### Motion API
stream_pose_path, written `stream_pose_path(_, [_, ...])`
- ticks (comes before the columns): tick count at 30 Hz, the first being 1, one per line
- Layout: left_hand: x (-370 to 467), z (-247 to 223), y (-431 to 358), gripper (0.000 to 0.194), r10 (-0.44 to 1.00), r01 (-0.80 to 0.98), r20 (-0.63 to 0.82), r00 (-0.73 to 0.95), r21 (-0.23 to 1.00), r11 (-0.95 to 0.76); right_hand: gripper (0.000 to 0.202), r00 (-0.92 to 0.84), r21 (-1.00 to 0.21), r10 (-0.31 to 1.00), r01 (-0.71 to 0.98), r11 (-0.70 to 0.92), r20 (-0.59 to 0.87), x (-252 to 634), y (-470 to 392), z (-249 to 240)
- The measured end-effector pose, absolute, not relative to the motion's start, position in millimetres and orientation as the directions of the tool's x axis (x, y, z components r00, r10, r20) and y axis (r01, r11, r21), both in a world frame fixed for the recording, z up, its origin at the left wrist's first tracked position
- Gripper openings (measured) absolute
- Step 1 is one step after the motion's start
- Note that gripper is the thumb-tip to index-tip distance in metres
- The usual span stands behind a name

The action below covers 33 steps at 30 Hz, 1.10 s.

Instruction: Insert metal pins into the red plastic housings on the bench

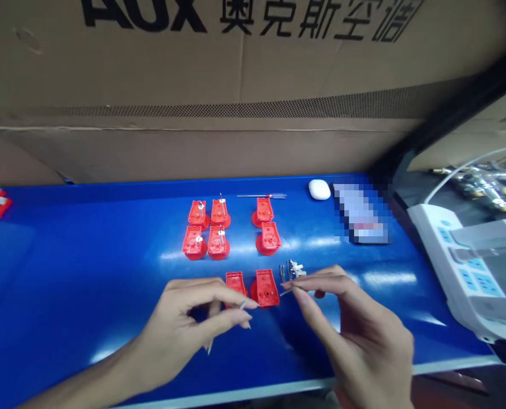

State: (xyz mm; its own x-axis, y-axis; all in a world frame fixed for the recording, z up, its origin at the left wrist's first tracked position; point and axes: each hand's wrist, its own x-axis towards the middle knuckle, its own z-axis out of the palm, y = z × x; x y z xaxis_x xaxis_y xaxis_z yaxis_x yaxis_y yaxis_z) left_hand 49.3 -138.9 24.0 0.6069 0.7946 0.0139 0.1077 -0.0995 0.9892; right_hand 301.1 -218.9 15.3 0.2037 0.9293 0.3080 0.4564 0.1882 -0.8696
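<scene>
My left hand (201,318) is closed in a pinch on a thin metal pin (210,345), whose ends show beside the fingers. A small metal rod (285,292) sticks out from the pinched fingertips of my right hand (346,318). Between the hands lie two red plastic housings, the right one (266,288) in full view and the left one (235,282) partly hidden by my left fingers. Small white and metal parts (296,268) lie just beyond my right fingertips.
Four red housings (217,241) holding small parts stand behind, with two more (268,237) to their right. A screwdriver (272,196), white case (320,190) and blurred phone (361,216) lie farther back. A power strip (461,261) borders the right; cardboard (193,153) rises behind.
</scene>
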Motion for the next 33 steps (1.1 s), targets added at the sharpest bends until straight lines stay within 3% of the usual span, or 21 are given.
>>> stream_pose_path(11, [50.6,23.4,-135.7,0.015,0.851,0.081,-0.054,0.523,0.997,0.013,0.024,0.081,-0.797,0.925,0.54,0.272,0.37,301.9,-220.1,3.6])
stream_pose_path(20, [51.8,25.7,-135.4,0.012,0.872,0.117,-0.015,0.49,0.992,-0.049,0.028,-0.003,-0.734,0.907,0.587,0.343,0.421,304.1,-216.3,4.2])
stream_pose_path(26, [49.7,25.5,-131.5,0.009,0.851,0.229,0.181,0.493,0.917,-0.327,0.028,-0.041,-0.684,0.9,0.636,0.358,0.433,304.9,-212.9,7.0])
stream_pose_path(33, [48.7,22.8,-130.0,0.018,0.545,0.246,0.416,0.728,0.584,-0.773,0.03,-0.157,-0.666,0.899,0.622,0.411,0.409,313.8,-209.8,12.8])
